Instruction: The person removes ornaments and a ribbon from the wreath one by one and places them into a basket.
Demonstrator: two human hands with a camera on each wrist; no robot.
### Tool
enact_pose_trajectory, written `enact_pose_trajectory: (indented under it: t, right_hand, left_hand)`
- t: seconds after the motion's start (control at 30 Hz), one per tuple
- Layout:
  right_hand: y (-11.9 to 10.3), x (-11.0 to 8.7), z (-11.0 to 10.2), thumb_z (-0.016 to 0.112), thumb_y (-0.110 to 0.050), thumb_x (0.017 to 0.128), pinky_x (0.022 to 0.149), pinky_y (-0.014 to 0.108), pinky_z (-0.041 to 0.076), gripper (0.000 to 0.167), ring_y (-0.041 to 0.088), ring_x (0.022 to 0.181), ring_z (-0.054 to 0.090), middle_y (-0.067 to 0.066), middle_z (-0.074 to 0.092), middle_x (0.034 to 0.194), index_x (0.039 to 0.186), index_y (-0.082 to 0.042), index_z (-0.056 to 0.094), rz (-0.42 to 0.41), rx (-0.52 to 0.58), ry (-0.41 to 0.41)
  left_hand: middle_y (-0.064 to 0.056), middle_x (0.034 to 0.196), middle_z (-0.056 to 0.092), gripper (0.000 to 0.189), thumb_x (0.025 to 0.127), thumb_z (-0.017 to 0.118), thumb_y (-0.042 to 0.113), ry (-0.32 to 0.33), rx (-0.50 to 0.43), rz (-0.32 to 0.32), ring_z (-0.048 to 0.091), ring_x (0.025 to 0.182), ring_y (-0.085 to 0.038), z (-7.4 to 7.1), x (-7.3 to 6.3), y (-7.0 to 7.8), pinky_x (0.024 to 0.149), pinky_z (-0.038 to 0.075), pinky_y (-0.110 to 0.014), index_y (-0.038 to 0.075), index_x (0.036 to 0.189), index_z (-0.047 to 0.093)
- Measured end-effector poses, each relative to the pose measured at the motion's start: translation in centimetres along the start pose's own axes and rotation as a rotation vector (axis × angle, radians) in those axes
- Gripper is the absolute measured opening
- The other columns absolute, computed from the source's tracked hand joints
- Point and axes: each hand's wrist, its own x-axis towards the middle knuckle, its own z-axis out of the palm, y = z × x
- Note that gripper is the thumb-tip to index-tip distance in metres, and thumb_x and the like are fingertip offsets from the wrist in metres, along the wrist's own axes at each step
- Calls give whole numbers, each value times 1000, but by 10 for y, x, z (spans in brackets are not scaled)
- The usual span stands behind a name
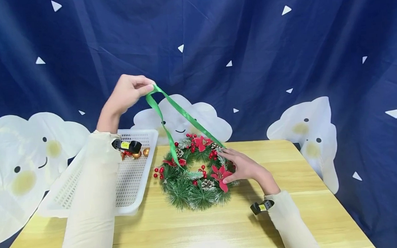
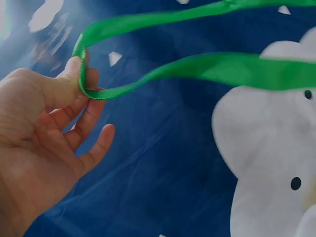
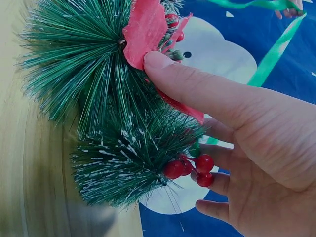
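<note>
A green ribbon (image 1: 188, 116) is looped through the wreath (image 1: 202, 198), its two lengths rising to the left. High at the loop's top, my left hand (image 1: 129, 92) pinches it between thumb and fingers; the left wrist view shows the ribbon (image 2: 212, 67) bent round the thumb tip, other fingers loosely spread. The wreath of green needles carries red berries, pinecones and red poinsettias. On its right side, my right hand (image 1: 246, 168) holds the wreath, thumb on a poinsettia petal (image 3: 144, 34) and fingers around the outer edge beside red berries (image 3: 204, 164).
To the left, partly behind my left sleeve, stands a white perforated basket (image 1: 131, 187) with gold and red ornaments (image 1: 137, 155). The wooden table (image 1: 207, 222) ends at a dark blue curtain (image 1: 194, 34) printed with smiling clouds and white triangles.
</note>
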Motion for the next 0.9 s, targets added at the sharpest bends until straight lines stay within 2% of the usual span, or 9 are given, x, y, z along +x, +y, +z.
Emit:
enact_pose_trajectory:
  t: [0.13, 0.23, 0.37, 0.6, 0.67, 0.9]
  right_hand:
    - [1, 0, 0, 90, -45, 74, 118, 64, 28, 104, 46, 153, 23, 21, 29, 165, 157, -9, 39, 5, -7, -7]
    - [2, 0, 0, 90, -44, 74, 118, 64, 29, 103, 46, 153, 24, 22, 30, 164, 157, -8, 39, -1, -12, -10]
    - [3, 0, 1, 90, -43, 74, 118, 64, 28, 103, 46, 153, 23, 21, 29, 165, 157, -9, 38, -3, -1, -14]
    - [6, 0, 3, 89, -45, 75, 119, 64, 26, 105, 45, 155, 19, 22, 25, 166, 159, -14, 35, 27, 41, -38]
    - [7, -1, 2, 89, -43, 75, 119, 65, 26, 104, 46, 154, 19, 23, 27, 165, 159, -14, 35, 25, 49, -38]
    - [7, 0, 0, 89, -42, 75, 118, 67, 26, 104, 48, 154, 19, 23, 29, 165, 159, -13, 35, 20, 49, -36]
  left_hand:
    - [20, 79, 69, 12, 94, 67, -2, 83, -101, -12, 61, 72, 3, -15, -6, -5, 72, 48, -13, 2, 96, 79]
    - [19, 81, 71, 18, 93, 69, -2, 109, -111, -26, 62, 71, 3, -27, -12, -6, 69, 47, -13, 12, 93, 81]
    - [18, 82, 73, 23, 91, 69, -4, 147, -103, -15, 61, 68, 3, -42, -18, -8, 66, 46, -13, 15, 90, 82]
    - [17, 77, 73, 34, 90, 66, -11, 311, -233, -36, 62, 72, 3, -63, -29, -15, 71, 49, -9, 18, 81, 81]
    - [19, 76, 72, 36, 91, 66, -11, 322, -215, -49, 62, 72, 4, -67, -31, -16, 72, 49, -8, 21, 80, 80]
    - [20, 79, 72, 27, 93, 70, -2, 299, -169, -84, 62, 78, 2, -79, -37, -20, 76, 48, -8, 22, 85, 81]
